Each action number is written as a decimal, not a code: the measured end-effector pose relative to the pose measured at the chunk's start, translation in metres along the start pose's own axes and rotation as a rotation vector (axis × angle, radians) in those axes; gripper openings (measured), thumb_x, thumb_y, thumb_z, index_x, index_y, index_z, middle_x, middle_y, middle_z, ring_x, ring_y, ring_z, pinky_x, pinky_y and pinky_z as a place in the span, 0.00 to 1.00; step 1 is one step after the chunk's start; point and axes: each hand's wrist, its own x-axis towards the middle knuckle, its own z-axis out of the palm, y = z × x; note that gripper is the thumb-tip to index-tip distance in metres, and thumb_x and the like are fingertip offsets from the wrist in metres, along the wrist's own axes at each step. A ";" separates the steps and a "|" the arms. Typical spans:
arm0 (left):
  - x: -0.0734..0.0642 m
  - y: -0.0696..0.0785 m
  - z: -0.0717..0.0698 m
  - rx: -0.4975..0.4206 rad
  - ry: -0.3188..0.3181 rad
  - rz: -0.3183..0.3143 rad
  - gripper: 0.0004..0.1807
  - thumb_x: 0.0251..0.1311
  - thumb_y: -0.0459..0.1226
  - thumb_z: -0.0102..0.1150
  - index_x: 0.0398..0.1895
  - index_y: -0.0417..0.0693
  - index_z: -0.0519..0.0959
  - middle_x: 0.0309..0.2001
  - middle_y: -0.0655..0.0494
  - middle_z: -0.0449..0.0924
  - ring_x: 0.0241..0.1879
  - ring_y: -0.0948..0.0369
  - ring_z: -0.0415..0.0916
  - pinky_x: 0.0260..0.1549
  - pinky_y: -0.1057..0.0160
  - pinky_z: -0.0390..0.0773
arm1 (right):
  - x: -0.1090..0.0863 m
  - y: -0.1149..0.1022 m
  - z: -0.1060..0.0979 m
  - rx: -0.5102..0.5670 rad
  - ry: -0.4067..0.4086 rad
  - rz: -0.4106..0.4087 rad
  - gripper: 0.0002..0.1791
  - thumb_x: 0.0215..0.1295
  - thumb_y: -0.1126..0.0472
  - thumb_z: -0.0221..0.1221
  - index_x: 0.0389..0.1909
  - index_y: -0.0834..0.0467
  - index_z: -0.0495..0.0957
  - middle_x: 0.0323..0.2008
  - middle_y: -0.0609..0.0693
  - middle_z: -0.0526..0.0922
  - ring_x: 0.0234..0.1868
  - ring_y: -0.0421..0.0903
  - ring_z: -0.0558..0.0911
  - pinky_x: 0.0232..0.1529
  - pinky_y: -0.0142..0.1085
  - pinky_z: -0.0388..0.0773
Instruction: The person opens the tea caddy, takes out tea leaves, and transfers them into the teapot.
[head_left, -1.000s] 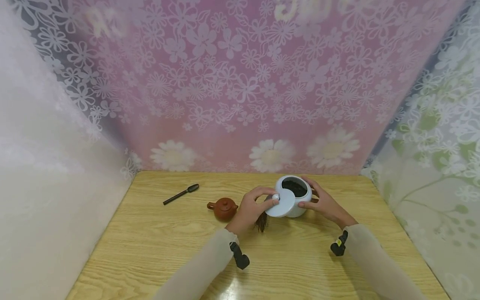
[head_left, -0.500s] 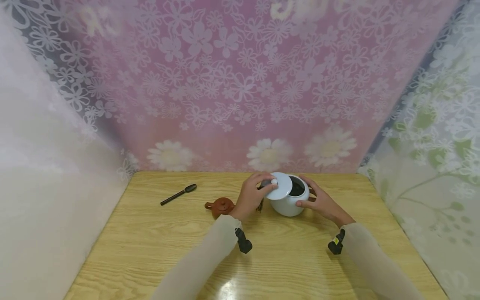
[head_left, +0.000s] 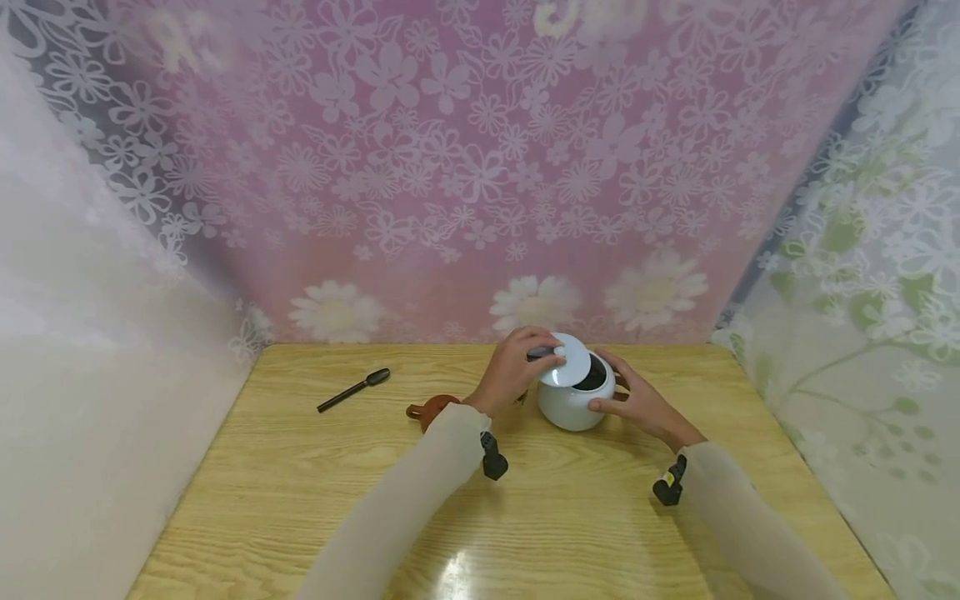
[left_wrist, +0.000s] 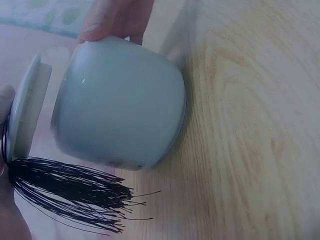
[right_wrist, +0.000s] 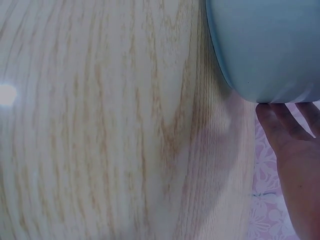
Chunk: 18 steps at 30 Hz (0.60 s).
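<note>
My left hand pinches the white lid by its knob. The lid is tilted and overlaps the left part of the jar's mouth in the head view; from the left wrist it stands apart from the jar. A tassel of dark strands hangs by the lid at this hand. The round white jar stands on the table with dark contents inside. My right hand grips its right side, thumb in front and fingers behind; the right wrist view shows fingertips against its wall.
A reddish-brown teapot sits left of the jar, partly hidden by my left sleeve. Farther left lies a dark spoon on the wooden table. A pink flowered cloth rises behind the table's back edge.
My left hand has carried the lid up and away from me, then slightly right over the jar's mouth. My left forearm now covers part of the teapot. The right hand keeps its grip.
</note>
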 end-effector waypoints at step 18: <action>0.017 0.011 0.023 0.145 -0.014 0.046 0.17 0.74 0.47 0.70 0.60 0.52 0.89 0.65 0.56 0.83 0.70 0.57 0.76 0.68 0.60 0.81 | -0.001 -0.001 -0.001 0.020 -0.015 0.014 0.57 0.77 0.55 0.69 0.91 0.43 0.38 0.88 0.60 0.48 0.84 0.70 0.58 0.75 0.66 0.72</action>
